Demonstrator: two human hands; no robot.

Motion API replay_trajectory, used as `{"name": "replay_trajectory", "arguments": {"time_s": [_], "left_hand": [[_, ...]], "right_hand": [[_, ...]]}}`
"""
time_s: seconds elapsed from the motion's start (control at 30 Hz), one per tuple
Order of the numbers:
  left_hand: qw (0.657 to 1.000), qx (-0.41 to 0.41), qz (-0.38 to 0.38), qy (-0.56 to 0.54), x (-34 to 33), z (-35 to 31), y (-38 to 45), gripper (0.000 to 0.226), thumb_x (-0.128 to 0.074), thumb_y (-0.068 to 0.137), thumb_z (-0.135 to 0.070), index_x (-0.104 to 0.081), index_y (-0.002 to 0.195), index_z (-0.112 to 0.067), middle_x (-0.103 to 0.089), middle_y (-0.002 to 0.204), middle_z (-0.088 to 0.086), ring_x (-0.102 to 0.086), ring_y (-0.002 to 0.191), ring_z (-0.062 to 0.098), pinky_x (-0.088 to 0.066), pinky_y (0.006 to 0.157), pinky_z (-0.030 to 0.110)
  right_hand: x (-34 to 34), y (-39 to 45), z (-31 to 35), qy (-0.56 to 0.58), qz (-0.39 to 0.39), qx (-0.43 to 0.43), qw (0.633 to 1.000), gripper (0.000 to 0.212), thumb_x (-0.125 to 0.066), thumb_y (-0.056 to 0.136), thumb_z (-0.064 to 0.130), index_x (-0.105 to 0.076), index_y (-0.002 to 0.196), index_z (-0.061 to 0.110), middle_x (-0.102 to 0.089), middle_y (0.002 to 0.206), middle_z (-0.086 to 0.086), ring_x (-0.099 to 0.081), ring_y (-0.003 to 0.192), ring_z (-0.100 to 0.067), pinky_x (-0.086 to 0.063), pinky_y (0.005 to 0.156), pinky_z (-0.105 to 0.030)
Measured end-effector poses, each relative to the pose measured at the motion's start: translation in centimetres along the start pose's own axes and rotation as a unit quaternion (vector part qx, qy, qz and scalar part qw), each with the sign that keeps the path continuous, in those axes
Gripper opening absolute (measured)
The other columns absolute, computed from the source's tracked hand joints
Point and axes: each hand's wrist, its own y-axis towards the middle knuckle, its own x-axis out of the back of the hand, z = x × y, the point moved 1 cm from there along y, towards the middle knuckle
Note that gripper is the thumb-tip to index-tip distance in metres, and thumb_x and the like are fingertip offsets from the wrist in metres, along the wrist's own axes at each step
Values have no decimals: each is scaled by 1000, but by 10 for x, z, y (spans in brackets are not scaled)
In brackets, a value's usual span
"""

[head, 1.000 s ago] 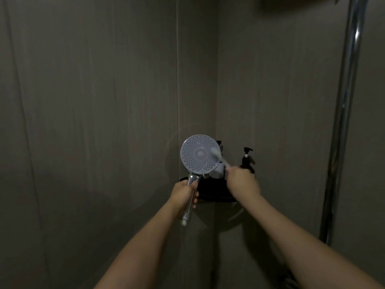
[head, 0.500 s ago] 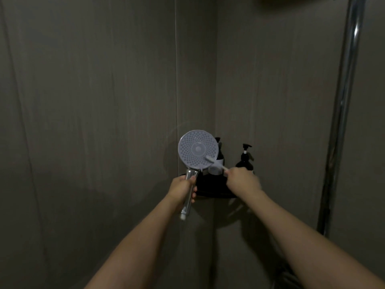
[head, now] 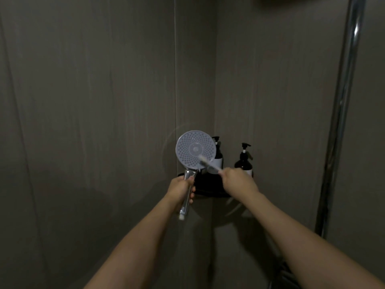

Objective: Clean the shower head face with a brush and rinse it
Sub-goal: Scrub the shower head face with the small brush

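Observation:
A round shower head [head: 192,150] with a pale dotted face and a chrome handle stands upright in front of the wall corner, its face turned towards me. My left hand [head: 180,189] grips the chrome handle below the face. My right hand [head: 238,180] holds a thin white brush [head: 208,163]. The blurred brush tip lies against the lower right part of the face.
Behind the shower head, a black corner shelf [head: 210,187] carries two dark pump bottles [head: 243,161]. A chrome vertical pipe [head: 341,113] runs down the right wall. Grey wall panels close in on the left, back and right.
The brush tip has slid from the right edge of the face down to its lower right. Both hands and the shower head sit slightly higher in view.

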Motion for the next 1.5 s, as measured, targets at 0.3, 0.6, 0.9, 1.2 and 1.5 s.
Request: {"name": "replay_trajectory", "arguments": {"time_s": [0.3, 0.6, 0.9, 1.2, 1.5], "left_hand": [[1000, 7, 3, -24, 11, -3, 2, 19, -43, 97, -19, -47, 79, -13, -47, 61, 6, -41, 39, 11, -36, 38, 19], [999, 0, 20, 48, 5, 7, -1, 26, -42, 97, -16, -44, 72, -14, -46, 59, 6, -40, 35, 10, -33, 39, 17], [996, 5, 24, 89, 8, 6, -2, 22, -43, 97, -18, -46, 75, -15, -49, 61, 5, -43, 40, 11, -37, 43, 20], [996, -4, 18, 89, 4, 9, -6, 24, -44, 96, -16, -46, 72, -15, -49, 59, 5, -43, 37, 11, -37, 41, 20], [993, -3, 43, 111, 1, 12, -10, 23, -44, 97, -15, -45, 74, -13, -49, 60, 7, -43, 34, 9, -37, 36, 17]], "right_hand": [[-3, -12, -17, 73, -17, -47, 996, 34, -32, 101, 25, -60, 110, 8, -65, 87, -11, -63, 76, -27, -52, 63, -36], [19, 7, 13, 110, -41, -24, 993, 32, -33, 100, 16, -61, 103, 2, -67, 94, -18, -61, 77, -29, -48, 62, -34], [27, 12, 4, 39, -44, -71, 996, 29, -36, 96, 7, -58, 114, 5, -66, 101, -16, -64, 83, -29, -47, 60, -32], [27, 10, -2, 114, -30, -131, 984, 30, -39, 95, 4, -58, 119, 3, -65, 103, -17, -61, 81, -28, -47, 62, -30], [28, 14, 17, 112, -44, -77, 990, 33, -31, 97, 11, -58, 116, 7, -63, 94, -14, -60, 79, -28, -48, 64, -34]]}}
